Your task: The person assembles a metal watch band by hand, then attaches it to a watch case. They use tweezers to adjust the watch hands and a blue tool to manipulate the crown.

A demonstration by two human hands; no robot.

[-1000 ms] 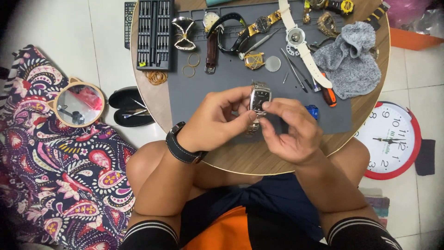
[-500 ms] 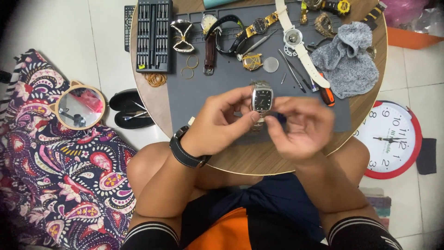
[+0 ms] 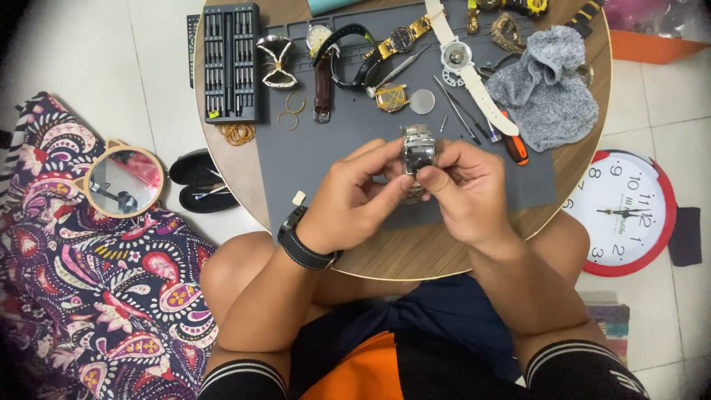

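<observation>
A silver square-faced wristwatch point(image 3: 418, 150) with a metal link band is held up over the grey work mat point(image 3: 326, 152). My left hand point(image 3: 355, 198) pinches its left side with thumb and fingers; a black watch sits on that wrist. My right hand point(image 3: 465, 189) grips the watch from the right, thumb across its lower face. The band's lower part is hidden behind my fingers.
On the round wooden table point(image 3: 415, 255) lie a black screwdriver set point(image 3: 231, 63), several watches and straps point(image 3: 348, 55), a white-strapped watch point(image 3: 463, 63), tweezers, an orange-handled tool point(image 3: 515, 147) and a grey cloth point(image 3: 546, 89). A red wall clock point(image 3: 622, 211), a round mirror point(image 3: 122, 181) and patterned fabric point(image 3: 89, 296) are on the floor.
My right hand has come back onto the watch, with its thumb now across the lower face. The watch stays held between both hands above the mat.
</observation>
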